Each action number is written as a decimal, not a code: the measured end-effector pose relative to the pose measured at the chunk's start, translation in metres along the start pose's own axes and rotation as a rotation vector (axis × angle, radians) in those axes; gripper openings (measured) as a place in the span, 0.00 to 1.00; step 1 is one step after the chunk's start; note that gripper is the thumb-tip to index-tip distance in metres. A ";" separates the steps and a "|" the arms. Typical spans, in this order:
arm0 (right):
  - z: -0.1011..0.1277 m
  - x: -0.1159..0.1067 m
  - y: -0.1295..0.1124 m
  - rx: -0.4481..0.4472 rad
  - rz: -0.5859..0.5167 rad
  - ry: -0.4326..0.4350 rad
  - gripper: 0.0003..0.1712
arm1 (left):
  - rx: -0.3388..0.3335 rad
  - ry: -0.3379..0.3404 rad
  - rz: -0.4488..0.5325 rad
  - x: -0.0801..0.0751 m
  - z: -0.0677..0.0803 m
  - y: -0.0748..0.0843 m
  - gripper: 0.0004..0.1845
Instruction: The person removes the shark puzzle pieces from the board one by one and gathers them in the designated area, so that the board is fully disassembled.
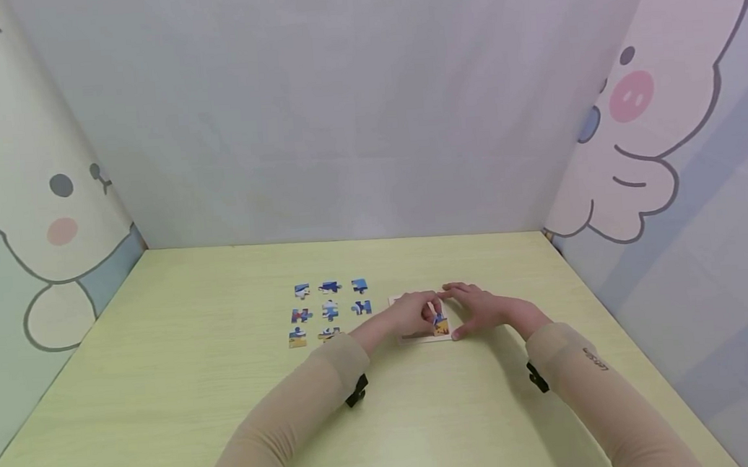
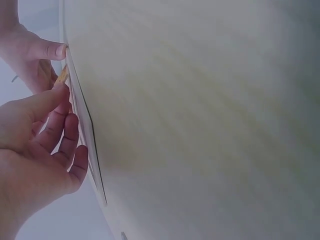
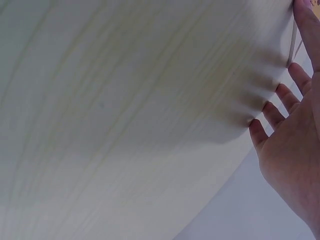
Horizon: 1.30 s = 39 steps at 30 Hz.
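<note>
On the pale green table [image 1: 164, 393], the left hand [image 1: 412, 316] pinches a puzzle piece [image 1: 440, 324] over the board [image 1: 420, 338] while the flat, open right hand [image 1: 480, 309] steadies it, spare pieces [image 1: 329, 310] gridded near the far edge.

soft, even, bright light with faint shadows; wrist views blurred, head view bowed at edges.

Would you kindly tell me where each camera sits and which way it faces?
Head: above, looking forward and down at the table, loose puzzle pieces, both forearms, left hand and right hand meeting at a puzzle piece on the board.
Left wrist: low beside the left hand, facing the tabletop and board edge.
Right wrist: beside the right palm, facing the tabletop.
Shared: the yellow tabletop and the hands.
</note>
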State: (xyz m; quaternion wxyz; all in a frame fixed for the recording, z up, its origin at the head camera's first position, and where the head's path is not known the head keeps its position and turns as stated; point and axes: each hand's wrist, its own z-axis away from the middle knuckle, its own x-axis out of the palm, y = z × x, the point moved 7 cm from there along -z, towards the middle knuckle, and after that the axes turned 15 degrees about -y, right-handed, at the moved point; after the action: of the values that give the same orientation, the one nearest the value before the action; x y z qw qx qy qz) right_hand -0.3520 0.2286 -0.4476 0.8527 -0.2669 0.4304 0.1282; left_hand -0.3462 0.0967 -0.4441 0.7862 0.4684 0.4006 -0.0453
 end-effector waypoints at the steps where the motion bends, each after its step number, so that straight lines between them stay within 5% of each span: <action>1: 0.000 0.000 0.000 -0.002 0.000 0.001 0.52 | 0.001 0.004 -0.003 -0.001 0.000 0.000 0.13; 22: -0.004 0.000 0.005 0.009 0.015 -0.002 0.53 | 0.025 -0.033 0.002 -0.024 0.027 0.003 0.13; 39: 0.000 -0.002 0.007 0.010 0.010 -0.003 0.55 | 0.095 -0.034 -0.006 -0.046 0.065 -0.006 0.12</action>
State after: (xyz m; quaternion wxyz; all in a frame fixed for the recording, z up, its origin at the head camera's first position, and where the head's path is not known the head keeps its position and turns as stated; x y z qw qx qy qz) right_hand -0.3566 0.2345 -0.4487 0.8539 -0.2604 0.4312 0.1308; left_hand -0.3417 0.0285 -0.4020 0.7698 0.5030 0.3858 -0.0746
